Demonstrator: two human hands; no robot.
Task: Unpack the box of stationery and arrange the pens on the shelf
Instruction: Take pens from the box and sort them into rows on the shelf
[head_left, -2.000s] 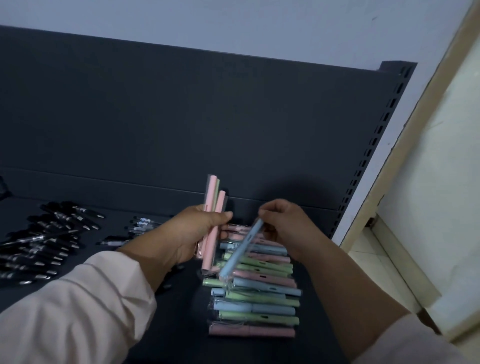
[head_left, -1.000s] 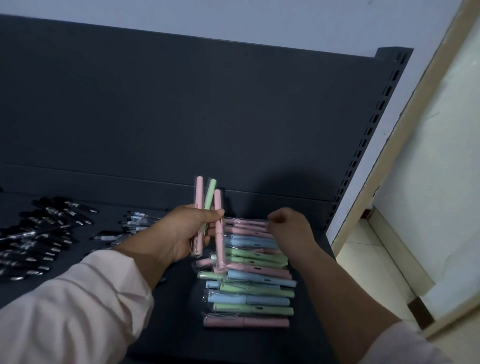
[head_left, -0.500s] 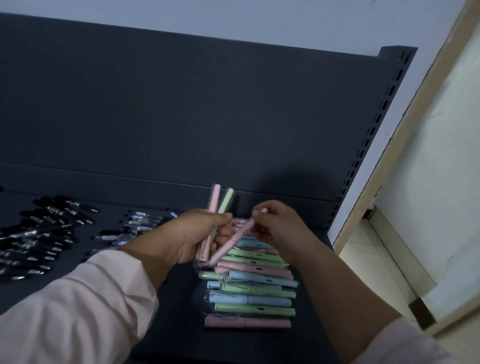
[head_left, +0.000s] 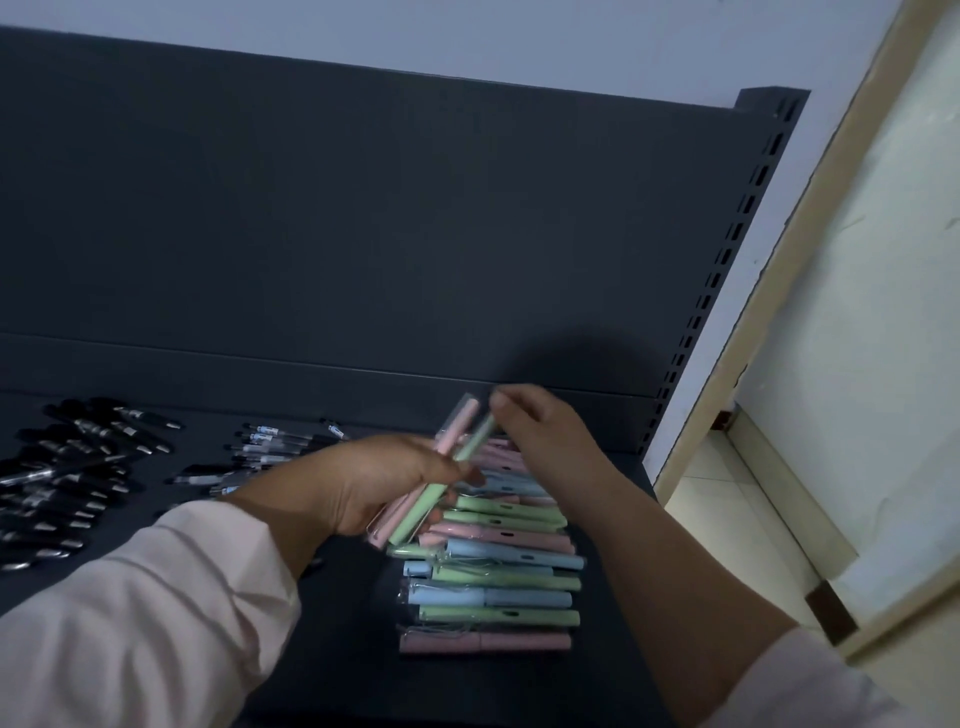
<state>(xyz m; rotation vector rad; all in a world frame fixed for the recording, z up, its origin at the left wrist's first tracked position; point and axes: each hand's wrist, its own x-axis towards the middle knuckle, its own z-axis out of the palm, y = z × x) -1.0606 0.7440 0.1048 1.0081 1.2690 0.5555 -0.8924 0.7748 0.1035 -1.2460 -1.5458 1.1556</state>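
Likely a stationery shop: a dark grey metal display shelf (head_left: 353, 649) with a slotted upright (head_left: 727, 249) holds stacked pastel pens (head_left: 493, 597) and black pens (head_left: 78, 467).

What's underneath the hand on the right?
Stacked pastel pens on the dark shelf. The right hand hides the stack's far rows.

Pastel pens (head_left: 467, 444) in left hand (head_left: 374, 483), right hand (head_left: 540, 436) at their tips
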